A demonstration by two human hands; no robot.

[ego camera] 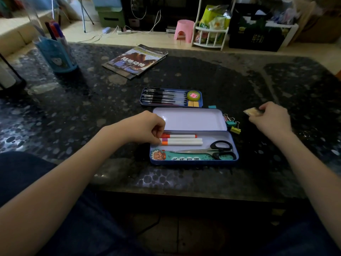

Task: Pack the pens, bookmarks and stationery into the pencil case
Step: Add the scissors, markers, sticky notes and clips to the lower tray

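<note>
Blue pencil case [193, 161] between hands, left hand [147, 129] touching

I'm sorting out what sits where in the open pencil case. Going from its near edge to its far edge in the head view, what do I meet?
Bookmark → scissors → orange-capped marker → pink-capped marker → red-capped marker → open lid. The left hand touches the marker caps.

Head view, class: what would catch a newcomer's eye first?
The open pencil case at the table's middle, holding three white markers, black-handled scissors and a teal bookmark. The left hand pinches the marker ends; the right hand holds a small yellowish card to the case's right.
</note>
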